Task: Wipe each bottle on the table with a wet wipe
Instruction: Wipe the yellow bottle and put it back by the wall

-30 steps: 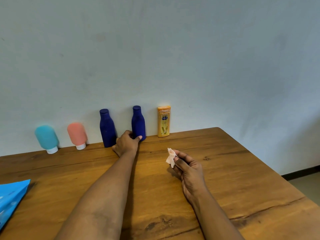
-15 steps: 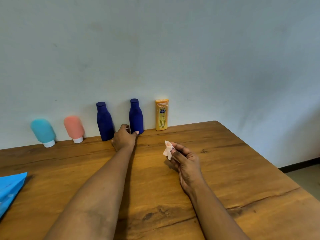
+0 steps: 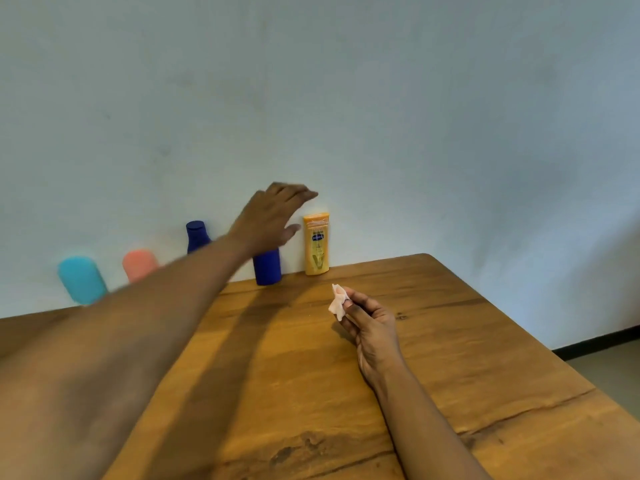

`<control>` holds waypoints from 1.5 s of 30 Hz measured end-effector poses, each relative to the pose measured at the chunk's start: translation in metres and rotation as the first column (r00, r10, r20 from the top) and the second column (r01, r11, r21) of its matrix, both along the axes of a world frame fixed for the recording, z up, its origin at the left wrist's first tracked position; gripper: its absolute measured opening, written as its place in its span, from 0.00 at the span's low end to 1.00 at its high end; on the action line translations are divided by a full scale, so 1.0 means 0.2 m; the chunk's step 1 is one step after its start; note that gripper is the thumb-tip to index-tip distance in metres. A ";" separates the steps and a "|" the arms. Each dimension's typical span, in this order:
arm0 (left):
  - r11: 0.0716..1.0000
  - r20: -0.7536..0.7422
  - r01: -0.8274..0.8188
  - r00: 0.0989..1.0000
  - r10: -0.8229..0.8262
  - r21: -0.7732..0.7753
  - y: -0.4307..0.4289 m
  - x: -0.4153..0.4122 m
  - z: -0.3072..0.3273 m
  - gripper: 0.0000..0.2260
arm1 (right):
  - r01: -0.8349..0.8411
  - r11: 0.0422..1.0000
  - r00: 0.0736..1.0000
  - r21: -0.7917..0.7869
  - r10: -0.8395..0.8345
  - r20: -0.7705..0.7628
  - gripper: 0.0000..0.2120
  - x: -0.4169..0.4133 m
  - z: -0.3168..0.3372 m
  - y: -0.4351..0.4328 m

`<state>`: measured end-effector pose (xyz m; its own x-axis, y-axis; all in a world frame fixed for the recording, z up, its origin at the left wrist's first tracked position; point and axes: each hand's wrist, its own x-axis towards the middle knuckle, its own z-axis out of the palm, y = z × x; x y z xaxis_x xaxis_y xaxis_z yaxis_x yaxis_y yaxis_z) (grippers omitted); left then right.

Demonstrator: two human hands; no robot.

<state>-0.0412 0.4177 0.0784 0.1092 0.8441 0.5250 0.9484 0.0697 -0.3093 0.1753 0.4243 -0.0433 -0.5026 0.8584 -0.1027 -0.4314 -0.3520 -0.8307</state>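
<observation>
Five bottles line the wall (image 3: 415, 133) at middle left: teal bottle (image 3: 81, 278), pink bottle (image 3: 138, 265), left blue bottle (image 3: 196, 235), right blue bottle (image 3: 267, 270), yellow bottle (image 3: 316, 244). The raised left hand (image 3: 273, 216) and its forearm cross in front of the pink and blue ones. Bare table (image 3: 450, 341) wood lies open right of the yellow bottle, beyond the right hand (image 3: 370, 323) at centre.

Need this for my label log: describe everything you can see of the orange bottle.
The orange bottle is flat and plastic-looking, with a blue oval logo up top and a pale leaf design below; its text is unreadable. It stands upright on the table at the wall, rightmost in the row, beside a blue bottle. The open left hand hovers near its top, apparently not touching.
</observation>
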 end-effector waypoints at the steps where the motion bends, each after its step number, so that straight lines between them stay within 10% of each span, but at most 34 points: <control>1: 0.989 -0.091 -0.061 0.995 0.050 -0.131 0.08 -0.01 0.11 0.32 | -0.010 1.000 1.000 0.000 0.010 0.006 0.09 -0.01 -0.01 0.02; 9: 0.798 -0.662 -0.293 0.731 -0.168 -0.526 0.43 0.01 0.21 0.38 | -0.032 0.999 0.999 0.023 0.032 -0.004 0.10 -0.04 -0.04 0.09; 33: 0.837 -0.581 -0.223 0.803 -0.132 -0.499 0.22 0.09 0.33 0.27 | -0.068 0.995 0.997 0.078 0.070 -0.020 0.11 0.01 0.00 0.04; 39: 0.937 -0.058 -0.153 0.988 0.142 -0.315 -0.45 0.18 0.22 0.28 | -0.080 0.994 0.988 0.075 0.089 -0.123 0.09 0.16 0.05 -0.18; 45: 0.973 0.610 -0.191 0.759 0.229 -0.128 -1.23 0.43 -0.14 0.33 | -0.031 0.999 0.985 0.017 0.034 -0.170 0.16 0.37 0.04 -0.46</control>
<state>0.0456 0.1722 0.0509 -0.4048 0.8364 0.3695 0.8992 0.2906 0.3271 0.2494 0.3316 -0.0360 -0.5392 0.8422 -0.0012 -0.5552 -0.3565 -0.7514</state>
